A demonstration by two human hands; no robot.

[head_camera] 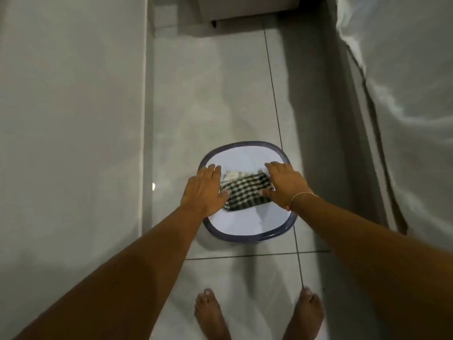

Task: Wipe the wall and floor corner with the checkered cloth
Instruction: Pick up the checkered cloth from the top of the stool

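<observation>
A black-and-white checkered cloth point(245, 192) hangs stretched over a white basin with a blue-grey rim point(247, 235) that stands on the tiled floor. My left hand point(202, 192) grips the cloth's left end. My right hand point(285, 184) holds its right end, thumb pressed on the fabric. A pale folded item point(231, 174) lies in the basin behind the cloth. The wall point(73, 119) fills the left side and meets the floor along a line point(147, 133) running away from me.
My bare feet point(259, 315) stand on the pale floor tiles just before the basin. A bed with white covering point(404, 82) borders the right side. White furniture point(245, 8) closes off the far end of the narrow floor strip.
</observation>
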